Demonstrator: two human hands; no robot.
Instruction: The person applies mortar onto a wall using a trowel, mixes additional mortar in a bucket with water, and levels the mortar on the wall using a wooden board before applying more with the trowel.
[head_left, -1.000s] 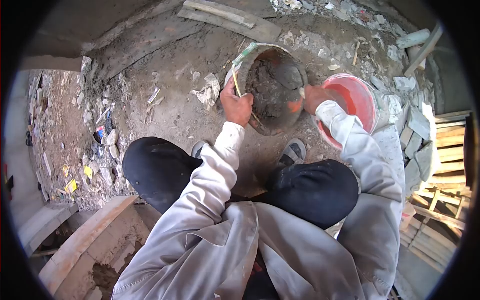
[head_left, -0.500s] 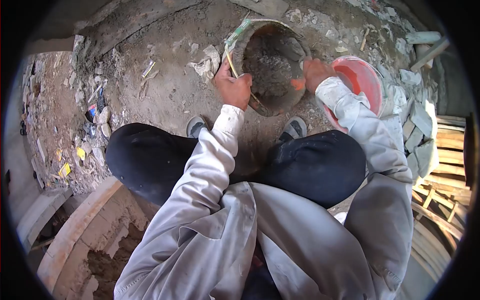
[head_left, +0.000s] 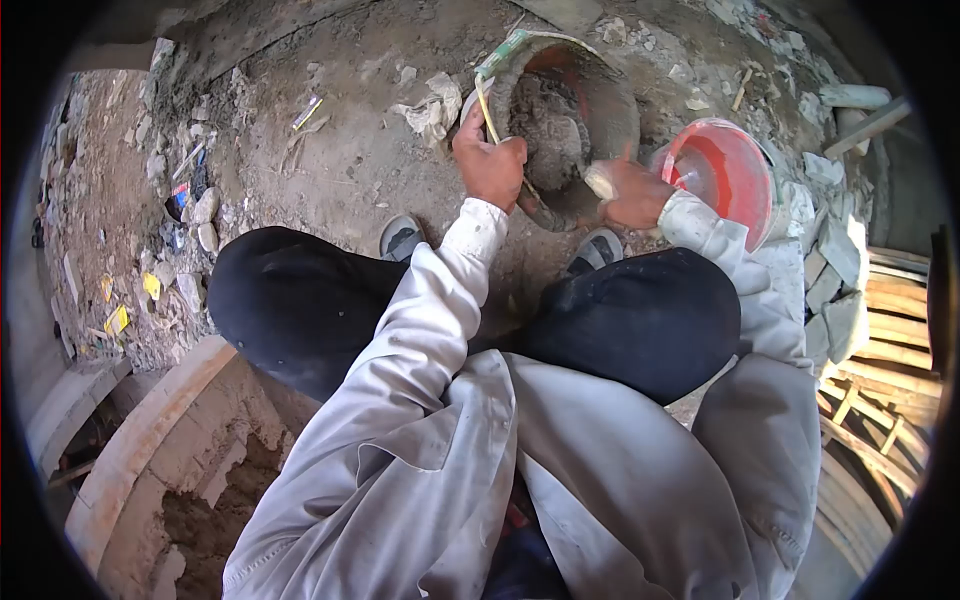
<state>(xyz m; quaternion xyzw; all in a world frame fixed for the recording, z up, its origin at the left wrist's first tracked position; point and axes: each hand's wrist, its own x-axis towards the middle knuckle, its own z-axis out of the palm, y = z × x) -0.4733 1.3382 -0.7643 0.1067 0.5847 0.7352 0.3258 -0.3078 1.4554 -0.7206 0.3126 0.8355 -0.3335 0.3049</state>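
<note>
Item, one dark bucket: stood on the dirt ground in front of the person's feet, its open mouth facing up toward the camera. It held a grey, wet-looking mixture, and orange patches showed on its inner wall.

Item, one thin yellowish bail with a green grip: lay along the left side of the rim.

Item, the left hand: at the near left of the rim, fingers curled together around the bail, thumb bent over toward the mouth.

Item, the right hand: at the near right of the rim, fingers closed on a pale, rounded handle. The working end of that handle could not be made out with certainty against the mixture.

Item, one red bucket: just to the right of the dark one, reddish inside with pale smears, partly behind the right wrist.

Item, one crumpled pale cloth or bag: on the ground, near the left hand.

Item, two grey shoes: left and right, between dark-clad knees.

Sundries: grey sleeves with pale spots; stones and yellow scraps at left; broken slabs and wooden slats at right.
</note>
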